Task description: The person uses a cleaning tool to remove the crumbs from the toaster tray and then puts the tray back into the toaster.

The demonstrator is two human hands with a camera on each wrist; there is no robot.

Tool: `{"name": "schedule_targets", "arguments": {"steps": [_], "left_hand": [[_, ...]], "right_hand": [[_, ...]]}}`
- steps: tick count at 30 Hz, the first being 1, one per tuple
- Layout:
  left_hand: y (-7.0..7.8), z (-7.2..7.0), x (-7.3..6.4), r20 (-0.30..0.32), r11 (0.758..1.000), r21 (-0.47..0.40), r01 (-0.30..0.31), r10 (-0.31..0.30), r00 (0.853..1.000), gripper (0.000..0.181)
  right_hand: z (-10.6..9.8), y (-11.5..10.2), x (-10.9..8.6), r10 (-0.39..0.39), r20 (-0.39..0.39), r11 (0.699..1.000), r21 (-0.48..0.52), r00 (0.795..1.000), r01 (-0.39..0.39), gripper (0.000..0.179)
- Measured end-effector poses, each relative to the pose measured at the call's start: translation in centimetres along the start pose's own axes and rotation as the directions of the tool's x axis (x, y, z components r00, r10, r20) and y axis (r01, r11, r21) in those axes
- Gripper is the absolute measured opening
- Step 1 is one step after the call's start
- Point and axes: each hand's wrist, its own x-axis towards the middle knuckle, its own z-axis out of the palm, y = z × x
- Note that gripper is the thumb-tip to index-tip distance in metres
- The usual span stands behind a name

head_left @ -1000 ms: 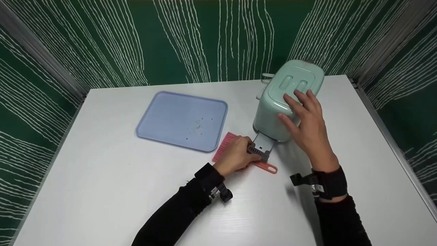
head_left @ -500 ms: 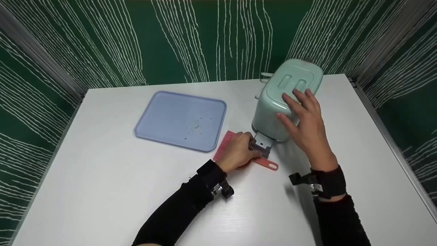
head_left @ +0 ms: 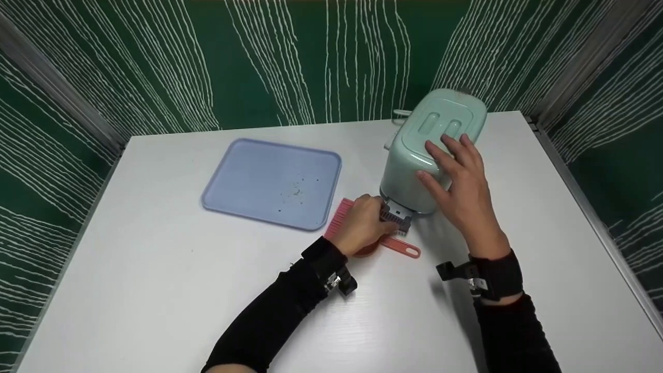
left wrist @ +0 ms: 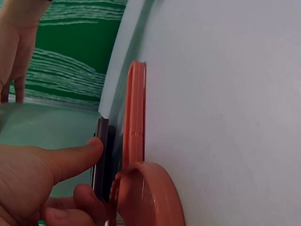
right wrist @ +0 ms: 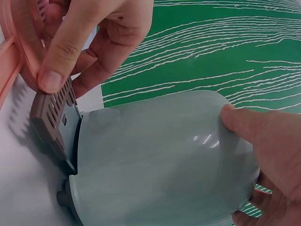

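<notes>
A mint-green toaster (head_left: 435, 134) stands at the right back of the table, its lid on top. From the base of its near end sticks out a crumb tray (right wrist: 63, 108) with a slotted grey handle. My left hand (head_left: 362, 223) pinches that handle, thumb on the near face and fingers behind. With fingers spread, my right hand (head_left: 463, 186) rests on the toaster's near end and lid, the thumb (right wrist: 240, 120) touching the end wall. Below the left hand lies a brush (head_left: 401, 246) with pink bristles and an orange-red handle, partly hidden by that hand.
A blue tray (head_left: 259, 181) with dark crumbs scattered on its right half lies left of the toaster. A pale cord (head_left: 401, 116) shows behind the toaster. Green walls with white streaks enclose the white table (head_left: 155, 290) at the back and sides.
My left hand has moved slightly toward the toaster and slid the crumb tray further into its base, so less of it sticks out. My right hand stays on the toaster.
</notes>
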Motion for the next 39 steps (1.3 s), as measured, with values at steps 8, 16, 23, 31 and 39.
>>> {"name": "schedule_targets", "arguments": {"steps": [8, 16, 23, 31, 39], "left_hand": [[0.2, 0.3, 0.6, -0.020, 0.998, 0.060, 0.012, -0.011, 1.000, 0.039], [0.1, 0.5, 0.8, -0.043, 0.996, 0.085, -0.001, 0.004, 0.999, 0.040], [0.1, 0.7, 0.9, -0.070, 0.997, 0.073, -0.009, 0.014, 0.997, 0.041], [0.0, 1.0, 1.1, -0.084, 0.995, 0.104, -0.004, 0.013, 0.996, 0.042], [0.1, 1.2, 1.5, -0.099, 0.993, 0.117, -0.002, 0.013, 0.995, 0.039]], "right_hand": [[0.1, 0.0, -0.1, -0.002, 0.001, 1.000, 0.001, 1.000, 0.002, 0.056], [0.2, 0.1, 0.0, -0.007, 0.002, 1.000, -0.010, 1.000, 0.007, 0.056], [0.3, 0.2, 0.0, -0.010, -0.002, 1.000, -0.017, 1.000, 0.010, 0.056], [0.2, 0.2, 0.0, -0.006, 0.001, 1.000, -0.017, 1.000, 0.006, 0.057], [0.1, 0.2, 0.0, -0.006, 0.002, 1.000, -0.014, 1.000, 0.006, 0.056]]}}
